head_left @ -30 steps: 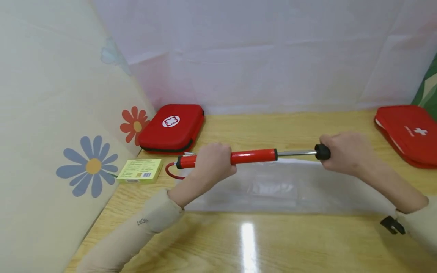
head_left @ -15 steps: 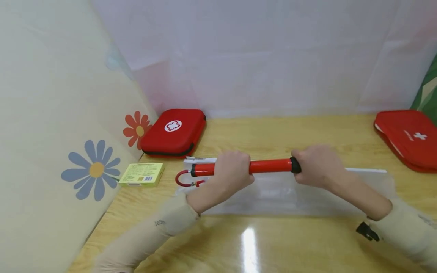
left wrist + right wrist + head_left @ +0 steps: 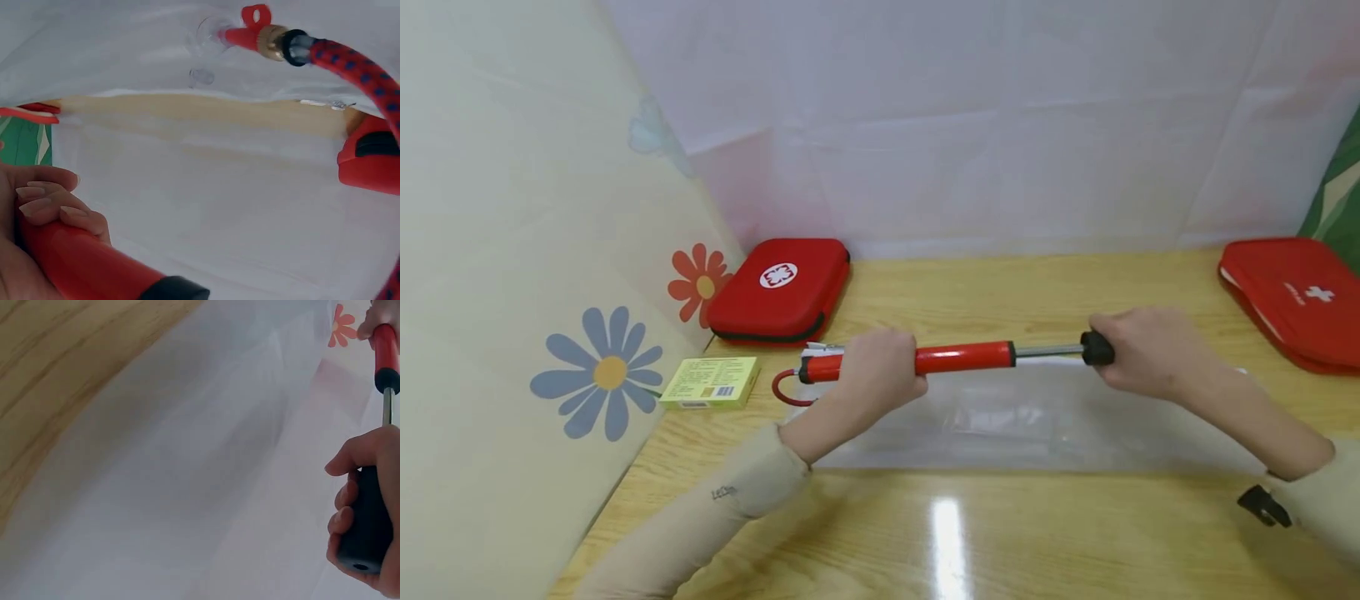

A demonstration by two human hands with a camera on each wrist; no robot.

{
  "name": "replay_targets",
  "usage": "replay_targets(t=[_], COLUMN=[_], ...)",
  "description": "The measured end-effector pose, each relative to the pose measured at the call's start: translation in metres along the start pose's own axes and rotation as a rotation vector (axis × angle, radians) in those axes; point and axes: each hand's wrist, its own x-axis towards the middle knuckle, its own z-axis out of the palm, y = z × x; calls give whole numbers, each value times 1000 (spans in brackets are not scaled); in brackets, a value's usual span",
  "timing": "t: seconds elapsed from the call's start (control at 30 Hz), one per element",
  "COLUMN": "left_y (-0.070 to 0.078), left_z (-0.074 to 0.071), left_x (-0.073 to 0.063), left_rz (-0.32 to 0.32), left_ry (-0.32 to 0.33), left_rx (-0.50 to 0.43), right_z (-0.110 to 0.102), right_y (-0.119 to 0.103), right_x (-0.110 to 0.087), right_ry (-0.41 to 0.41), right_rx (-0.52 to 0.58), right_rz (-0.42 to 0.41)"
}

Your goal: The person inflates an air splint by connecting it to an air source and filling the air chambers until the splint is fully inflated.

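A red hand pump (image 3: 964, 357) is held sideways in the air, its metal rod drawn out to the right. My left hand (image 3: 880, 369) grips the red barrel, fingers curled round it. With my right hand (image 3: 1156, 350) I grip the black handle (image 3: 367, 528) at the rod's end. In the left wrist view, the pump's red patterned hose (image 3: 353, 62) ends in a brass fitting and a red nozzle (image 3: 242, 39), which meets a round clear valve on the translucent plastic bag (image 3: 1000, 425). The bag lies flat on the table beneath the pump.
A red hard case (image 3: 782, 292) with a white emblem sits at the back left. Near it lies a yellow-green box (image 3: 709, 383). At the far right is a red first-aid pouch (image 3: 1296, 304). Fabric backdrops stand behind and left of the wooden table (image 3: 880, 533).
My right hand pushed the pump handle in to the left, up against the barrel, then drew it out again to the right. My left hand shifted right and back, keeping its grip.
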Motion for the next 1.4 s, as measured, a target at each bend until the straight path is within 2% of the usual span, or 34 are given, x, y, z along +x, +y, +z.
replay_targets(t=[0.13,0.23,0.33,0.47,0.6,0.77,0.9,1.0,1.13,1.23,1.4], left_y=[-1,7,17,28,34,27,13,1,-6,-2,9], left_z=[2,2,1,1,1,6,15,20,22,18,10], left_x=[-3,-5,-6,-5,-4,-6,-8,-10,-10,-9,-6], left_rz=[17,28,41,46,44,66,76,49,26,40,44], left_ry=[10,9,23,50,36,-8,-30,-37,-48,-41,-16], left_rx=[8,-14,-48,-49,-51,-29,-15,-5,-12,-44,-73], right_z=[-2,-1,2,7,13,24,28,24,17,14,8], right_y=[-8,-23,-36,-49,-55,-50,-32,-13,7,6,-17], right_x=[4,9,14,23,27,19,6,-3,-12,-13,-8], right_ry=[-66,-137,-169,-140,-83,-28,-92,-160,-153,-117,-104], right_rx=[-31,-15,15,34,57,88,102,118,83,28,36], right_rz=[5,15,12,-17,-61,-89,-39,21,69,87,72])
